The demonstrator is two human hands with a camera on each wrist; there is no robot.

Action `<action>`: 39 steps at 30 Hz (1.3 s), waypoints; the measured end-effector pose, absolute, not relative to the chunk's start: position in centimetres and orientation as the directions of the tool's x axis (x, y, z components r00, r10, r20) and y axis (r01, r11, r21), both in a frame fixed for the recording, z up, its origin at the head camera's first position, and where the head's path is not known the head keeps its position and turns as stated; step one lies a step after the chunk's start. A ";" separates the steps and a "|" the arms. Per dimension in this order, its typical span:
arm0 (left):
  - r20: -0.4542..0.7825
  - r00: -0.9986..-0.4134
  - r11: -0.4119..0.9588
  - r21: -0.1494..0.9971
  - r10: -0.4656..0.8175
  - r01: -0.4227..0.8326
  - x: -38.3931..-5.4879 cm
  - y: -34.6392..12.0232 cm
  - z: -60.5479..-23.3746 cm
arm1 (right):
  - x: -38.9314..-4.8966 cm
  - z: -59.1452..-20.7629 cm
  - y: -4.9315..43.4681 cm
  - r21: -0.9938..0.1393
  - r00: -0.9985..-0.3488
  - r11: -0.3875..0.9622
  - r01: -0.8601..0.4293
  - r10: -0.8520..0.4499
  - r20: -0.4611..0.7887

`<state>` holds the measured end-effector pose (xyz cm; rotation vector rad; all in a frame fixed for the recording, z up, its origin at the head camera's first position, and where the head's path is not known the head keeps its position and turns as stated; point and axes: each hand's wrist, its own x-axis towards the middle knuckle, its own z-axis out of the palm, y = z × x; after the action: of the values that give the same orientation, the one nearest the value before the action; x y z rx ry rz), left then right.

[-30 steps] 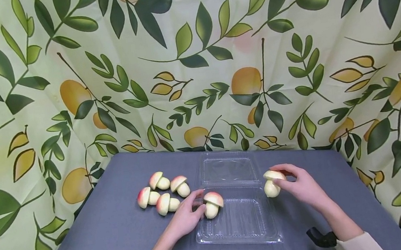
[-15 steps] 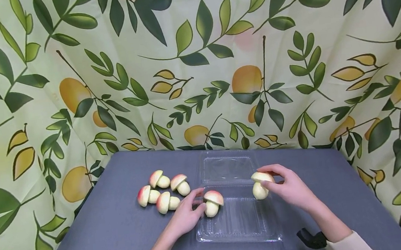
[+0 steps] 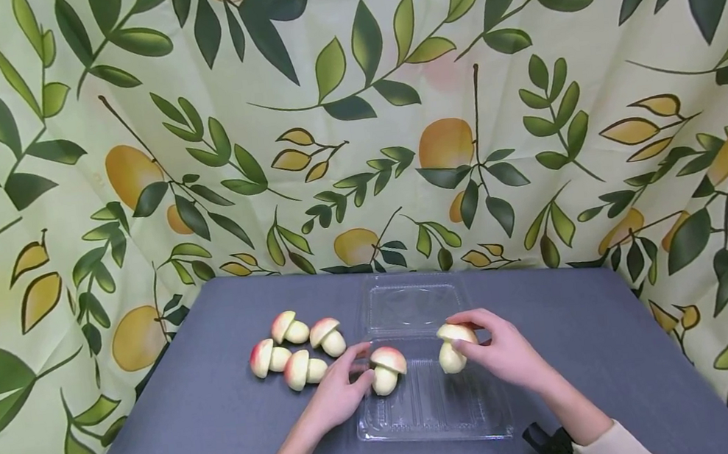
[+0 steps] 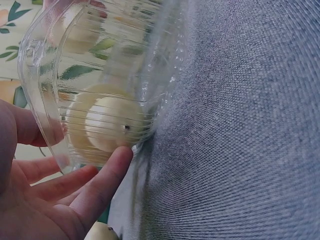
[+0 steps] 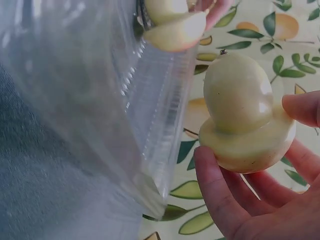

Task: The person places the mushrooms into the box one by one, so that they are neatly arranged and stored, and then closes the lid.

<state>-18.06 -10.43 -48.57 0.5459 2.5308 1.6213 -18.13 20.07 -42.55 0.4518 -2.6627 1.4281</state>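
My right hand (image 3: 499, 346) pinches a pale mushroom-shaped piece (image 3: 454, 358) by its cap, above the right half of a clear plastic clamshell container (image 3: 436, 438). Its cap has a reddish tint, and in the right wrist view its stem (image 5: 237, 95) points up with a dark dot at the end. My left hand (image 3: 338, 392) holds the container's left edge, some fingers over the rim and others outside the wall. Inside, beside those fingers, stands another mushroom-shaped piece (image 3: 386, 372), cap upward. Through the plastic in the left wrist view its round underside (image 4: 107, 122) shows.
Several more mushroom-shaped pieces (image 3: 299, 367) lie on their sides in a cluster left of the container. The container's lid (image 3: 415, 307) lies opened flat behind its base. A leaf-patterned cloth (image 3: 359, 183) hangs around the grey table (image 3: 172, 425).
My right hand has moved left with its mushroom-shaped piece, from the container's right side to over its inside. My left hand and the other pieces have kept their places.
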 end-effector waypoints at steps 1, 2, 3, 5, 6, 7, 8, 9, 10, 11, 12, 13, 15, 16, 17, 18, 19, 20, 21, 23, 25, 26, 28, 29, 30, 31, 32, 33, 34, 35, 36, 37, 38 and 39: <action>0.119 -0.932 0.372 0.894 0.342 0.251 -18.0 -10.4 -48.5 | -18.1 -42.7 19.9 -0.802 -0.952 0.517 -0.299 -0.218 0.215; 0.119 -0.932 0.371 0.895 0.342 0.250 -18.0 -10.4 -48.5 | -18.1 -42.8 19.8 -0.802 -0.952 0.518 -0.299 -0.216 0.215; 0.120 -0.932 0.370 0.894 0.342 0.251 -18.0 -10.4 -48.5 | -18.1 -42.9 19.6 -0.804 -0.953 0.516 -0.296 -0.215 0.212; 0.120 -0.932 0.370 0.894 0.342 0.251 -18.0 -10.4 -48.5 | -18.1 -43.2 19.3 -0.806 -0.956 0.518 -0.287 -0.213 0.203; 0.117 -0.933 0.369 0.896 0.341 0.248 -17.9 -10.4 -48.5 | -18.1 -43.3 19.2 -0.808 -0.957 0.517 -0.282 -0.213 0.198; 0.114 -0.933 0.368 0.897 0.342 0.245 -17.9 -10.4 -48.5 | -18.1 -43.4 19.0 -0.808 -0.958 0.519 -0.279 -0.213 0.193; 0.111 -0.933 0.369 0.897 0.344 0.242 -17.9 -10.4 -48.6 | -18.0 -43.6 18.9 -0.806 -0.959 0.525 -0.273 -0.212 0.187; 0.108 -0.933 0.371 0.897 0.344 0.241 -17.9 -10.3 -48.7 | -18.0 -43.7 18.7 -0.803 -0.959 0.531 -0.272 -0.216 0.182; 0.105 -0.933 0.372 0.897 0.344 0.238 -17.9 -10.3 -48.8 | -18.0 -43.8 18.6 -0.798 -0.959 0.537 -0.274 -0.218 0.182; 0.103 -0.933 0.371 0.898 0.344 0.236 -17.9 -10.3 -48.9 | -18.0 -43.9 18.5 -0.793 -0.959 0.543 -0.275 -0.219 0.182; 0.099 -0.934 0.371 0.899 0.342 0.231 -17.9 -10.3 -49.0 | -18.0 -44.0 18.4 -0.789 -0.959 0.550 -0.274 -0.221 0.179; 0.099 -0.935 0.372 0.899 0.340 0.230 -17.9 -10.3 -49.0 | -18.0 -44.1 18.2 -0.785 -0.958 0.555 -0.277 -0.225 0.180; 0.106 -0.937 0.370 0.899 0.334 0.234 -18.0 -10.3 -49.1 | -18.0 -44.4 17.9 -0.777 -0.955 0.560 -0.287 -0.232 0.186; 0.108 -0.937 0.369 0.900 0.331 0.234 -18.0 -10.3 -49.2 | -18.0 -44.5 17.7 -0.775 -0.954 0.560 -0.292 -0.234 0.190; 0.112 -0.937 0.369 0.899 0.330 0.237 -18.0 -10.3 -49.2 | -18.0 -44.6 17.5 -0.773 -0.953 0.562 -0.293 -0.236 0.190; 0.114 -0.937 0.370 0.898 0.330 0.239 -18.0 -10.4 -49.2 | -18.0 -44.8 17.3 -0.772 -0.952 0.562 -0.297 -0.238 0.192; 0.116 -0.937 0.369 0.898 0.331 0.241 -18.0 -10.4 -49.1 | -17.9 -44.9 17.1 -0.772 -0.952 0.561 -0.298 -0.237 0.195; 0.116 -0.936 0.371 0.896 0.332 0.243 -18.0 -10.4 -49.1 | -17.9 -45.1 16.9 -0.771 -0.952 0.563 -0.298 -0.234 0.197; 0.115 -0.936 0.372 0.896 0.333 0.243 -18.1 -10.4 -49.1 | -17.9 -45.3 16.7 -0.769 -0.951 0.564 -0.301 -0.233 0.202; 0.113 -0.936 0.376 0.894 0.334 0.242 -18.0 -10.4 -49.1 | -17.8 -45.8 16.4 -0.766 -0.954 0.571 -0.296 -0.222 0.203; 0.111 -0.936 0.378 0.894 0.335 0.241 -18.0 -10.4 -49.1 | -17.7 -46.1 16.1 -0.764 -0.957 0.578 -0.287 -0.209 0.201; 0.111 -0.936 0.379 0.893 0.336 0.242 -18.0 -10.4 -49.1 | -17.7 -46.3 15.9 -0.763 -0.958 0.581 -0.283 -0.204 0.200; 0.110 -0.935 0.381 0.892 0.338 0.243 -18.0 -10.5 -49.1 | -17.6 -46.6 15.7 -0.765 -0.962 0.584 -0.271 -0.192 0.195; 0.109 -0.935 0.382 0.892 0.338 0.242 -18.0 -10.5 -49.0 | -17.6 -46.6 15.5 -0.767 -0.963 0.582 -0.269 -0.189 0.194; 0.108 -0.935 0.383 0.892 0.337 0.241 -18.0 -10.5 -49.0 | -17.6 -46.7 15.4 -0.769 -0.963 0.581 -0.267 -0.187 0.193; 0.109 -0.935 0.383 0.891 0.337 0.242 -18.0 -10.5 -49.0 | -17.6 -46.8 15.3 -0.769 -0.963 0.581 -0.267 -0.185 0.194; 0.108 -0.935 0.384 0.891 0.337 0.241 -18.0 -10.5 -48.9 | -17.6 -46.9 15.2 -0.767 -0.963 0.583 -0.269 -0.182 0.199; 0.108 -0.935 0.385 0.891 0.337 0.241 -18.0 -10.5 -48.9 | -17.7 -47.0 15.0 -0.767 -0.963 0.584 -0.267 -0.178 0.200; 0.106 -0.936 0.385 0.891 0.337 0.240 -18.0 -10.5 -48.9 | -17.7 -47.1 14.9 -0.766 -0.964 0.585 -0.265 -0.174 0.201; 0.105 -0.936 0.385 0.891 0.337 0.239 -18.1 -10.4 -48.8 | -17.8 -47.2 14.8 -0.763 -0.964 0.590 -0.265 -0.170 0.204; 0.104 -0.935 0.386 0.891 0.338 0.239 -18.1 -10.4 -48.8 | -17.8 -47.3 14.6 -0.759 -0.965 0.596 -0.263 -0.167 0.203; 0.103 -0.935 0.386 0.891 0.338 0.238 -18.1 -10.4 -48.8 | -17.9 -47.4 14.5 -0.753 -0.965 0.603 -0.262 -0.165 0.203; 0.103 -0.935 0.387 0.891 0.338 0.238 -18.1 -10.4 -48.8 | -17.9 -47.5 14.4 -0.748 -0.965 0.610 -0.263 -0.164 0.206; 0.104 -0.935 0.389 0.890 0.338 0.239 -18.2 -10.4 -48.8 | -17.9 -47.5 14.3 -0.743 -0.964 0.614 -0.266 -0.165 0.209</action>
<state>-18.15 -10.38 -48.76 0.5287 2.5381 1.6014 -17.88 14.26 -47.55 0.3642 -2.7127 1.2795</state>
